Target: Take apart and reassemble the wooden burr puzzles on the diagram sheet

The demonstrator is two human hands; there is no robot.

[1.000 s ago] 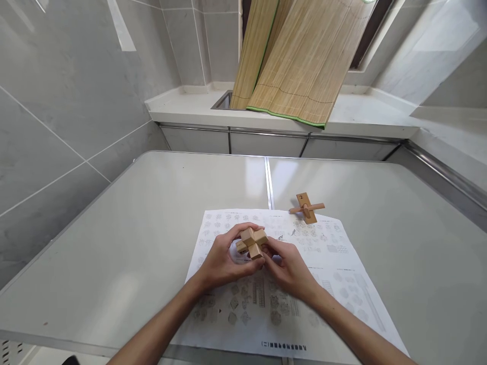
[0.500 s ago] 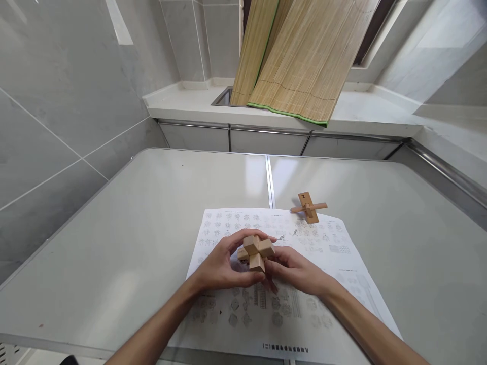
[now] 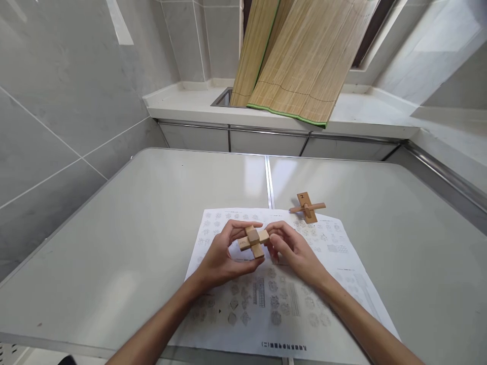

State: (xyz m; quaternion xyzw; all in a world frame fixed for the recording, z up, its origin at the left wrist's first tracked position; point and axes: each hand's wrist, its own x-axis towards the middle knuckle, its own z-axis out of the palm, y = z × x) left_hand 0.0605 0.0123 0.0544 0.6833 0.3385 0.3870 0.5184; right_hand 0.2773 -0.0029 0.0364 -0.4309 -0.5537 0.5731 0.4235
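Between my hands, above a printed sheet (image 3: 243,327), is a wooden burr puzzle (image 3: 253,237) of interlocked square bars. My left hand (image 3: 224,253) grips it from the left, with the thumb at the lower bar and the fingers at the upper one. On the other side, my right hand (image 3: 291,248) has its thumb and fingers closed at the end of the right-hand bar. Dark marks show on the left bar's end, too small to read. Beyond the hands, a second wooden puzzle (image 3: 306,207), a flat plate marked 2 crossed by thin sticks, rests at the sheet's far edge.
The sheet lies on a pale table (image 3: 114,243) with a metal seam (image 3: 269,177) down its middle. Behind the table runs a white counter (image 3: 182,104) with a sink (image 3: 222,97). A bamboo mat (image 3: 300,66) hangs over the counter's edge. Grey tiled walls (image 3: 68,91) stand at the sides.
The burr puzzle has been turned, so a darker bar end now faces up. It and both hands have shifted slightly away from me; my right hand has moved up to its right bar.
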